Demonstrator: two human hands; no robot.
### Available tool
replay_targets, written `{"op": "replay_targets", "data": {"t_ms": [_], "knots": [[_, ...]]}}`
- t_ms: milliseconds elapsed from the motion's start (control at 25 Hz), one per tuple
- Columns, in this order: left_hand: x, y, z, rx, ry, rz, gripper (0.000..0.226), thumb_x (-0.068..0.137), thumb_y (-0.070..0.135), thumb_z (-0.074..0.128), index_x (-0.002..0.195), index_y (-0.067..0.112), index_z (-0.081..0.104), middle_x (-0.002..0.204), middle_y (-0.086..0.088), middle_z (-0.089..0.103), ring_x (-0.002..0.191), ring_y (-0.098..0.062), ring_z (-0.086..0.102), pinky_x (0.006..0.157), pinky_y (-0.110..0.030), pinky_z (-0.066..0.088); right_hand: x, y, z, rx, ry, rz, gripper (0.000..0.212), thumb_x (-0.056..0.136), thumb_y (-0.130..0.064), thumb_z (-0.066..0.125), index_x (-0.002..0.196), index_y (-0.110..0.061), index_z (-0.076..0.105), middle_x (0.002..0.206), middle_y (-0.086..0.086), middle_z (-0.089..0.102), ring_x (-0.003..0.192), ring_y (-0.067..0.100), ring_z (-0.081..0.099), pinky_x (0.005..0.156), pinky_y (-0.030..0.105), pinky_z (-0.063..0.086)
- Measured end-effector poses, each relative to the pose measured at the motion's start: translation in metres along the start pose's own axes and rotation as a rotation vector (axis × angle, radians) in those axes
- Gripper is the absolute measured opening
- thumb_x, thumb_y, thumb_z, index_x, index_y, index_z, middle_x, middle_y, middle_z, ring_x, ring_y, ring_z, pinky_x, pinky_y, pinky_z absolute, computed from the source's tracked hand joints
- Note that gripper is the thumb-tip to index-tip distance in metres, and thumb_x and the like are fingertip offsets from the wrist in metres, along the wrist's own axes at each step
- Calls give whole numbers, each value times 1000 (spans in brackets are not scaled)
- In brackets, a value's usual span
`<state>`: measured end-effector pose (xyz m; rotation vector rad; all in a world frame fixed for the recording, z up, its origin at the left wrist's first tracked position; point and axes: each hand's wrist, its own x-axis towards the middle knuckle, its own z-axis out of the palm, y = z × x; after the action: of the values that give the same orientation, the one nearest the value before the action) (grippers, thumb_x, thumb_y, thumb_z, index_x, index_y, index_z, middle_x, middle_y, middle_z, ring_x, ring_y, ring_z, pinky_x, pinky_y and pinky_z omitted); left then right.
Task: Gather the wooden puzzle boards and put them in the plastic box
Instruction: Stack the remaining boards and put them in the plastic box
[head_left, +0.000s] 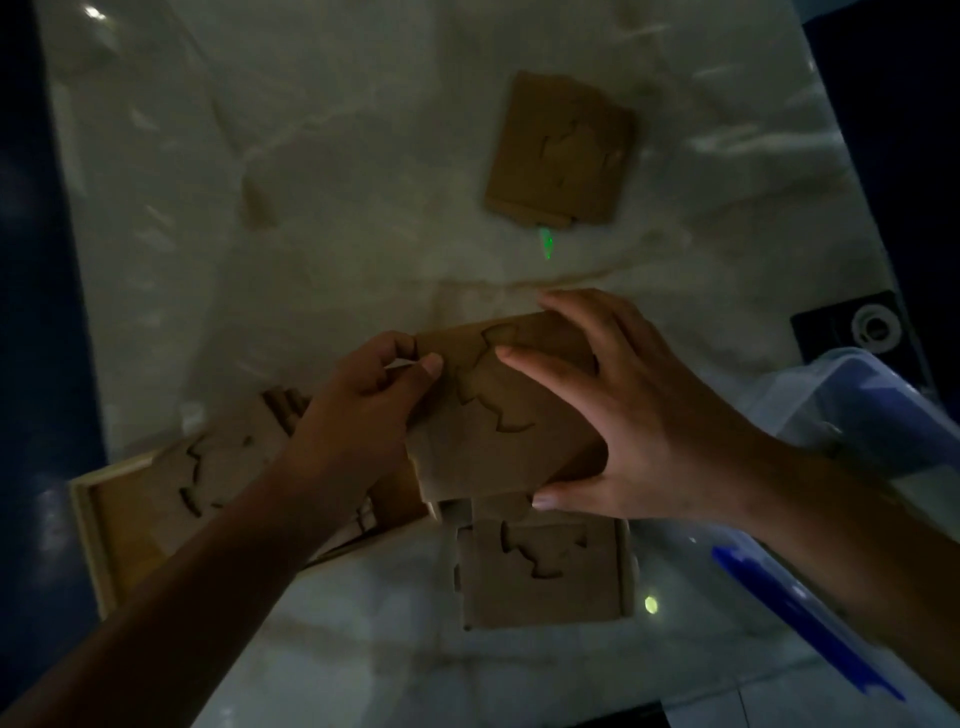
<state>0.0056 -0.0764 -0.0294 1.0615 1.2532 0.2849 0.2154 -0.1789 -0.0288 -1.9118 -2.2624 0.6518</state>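
Note:
Both hands hold a stack of brown wooden puzzle boards (498, 415) with a jagged cut-out, lifted over the middle of the table. My left hand (363, 405) pinches its left edge; my right hand (623, 415) clamps its right side, thumb under the near edge. Another board (540, 571) lies flat just below the held stack. Further boards (563, 150) lie stacked at the far side. A wooden tray (88, 519) with a board (208, 467) in it sits at the near left, partly hidden by my left forearm. The clear plastic box (841, 395) stands at the right edge.
A white plastic sheet (363, 208) covers the table. A blue strip (800, 623), perhaps the box lid's edge, lies at the near right. A dark object with a white ring (872, 327) sits behind the box. The scene is dim.

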Motion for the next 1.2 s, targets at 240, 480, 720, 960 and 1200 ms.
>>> {"op": "replay_targets", "data": {"t_ms": [240,480,720,960,1200], "knots": [[-18,-12,-8,346,-16,176,35,93,21,63,124,34,54,110,7,67,88,-5,68,60,-18,54,-22,-16,3,63,6,-8,103,59,-75,72,146,-29,41,150,11,30,141,28,27,107,37,34],[-58,-33,-17,997,-246,623,113,58,86,62,151,34,25,152,2,29,134,-9,30,103,-30,39,-51,-41,21,161,27,42,100,60,-76,71,143,-28,46,149,10,33,140,27,30,108,41,41],[-90,-65,-16,1298,-395,557,132,52,90,57,153,40,-12,161,-6,13,145,-32,21,106,-51,39,-88,-67,48,225,-30,104,101,60,-77,71,145,-33,39,153,6,28,143,24,27,104,45,46],[-100,-81,-13,1241,-315,632,117,60,77,60,156,34,8,160,-6,17,144,-33,19,104,-52,38,-121,-74,74,261,-16,223,102,74,-81,58,157,-42,12,168,3,-9,153,24,6,109,40,26],[-113,-107,4,1259,-218,744,111,66,68,67,156,25,18,162,-17,21,143,-40,27,108,-52,33,-149,-86,90,246,50,321,93,80,-61,62,157,-35,18,160,17,21,141,30,36,99,41,49]]}}
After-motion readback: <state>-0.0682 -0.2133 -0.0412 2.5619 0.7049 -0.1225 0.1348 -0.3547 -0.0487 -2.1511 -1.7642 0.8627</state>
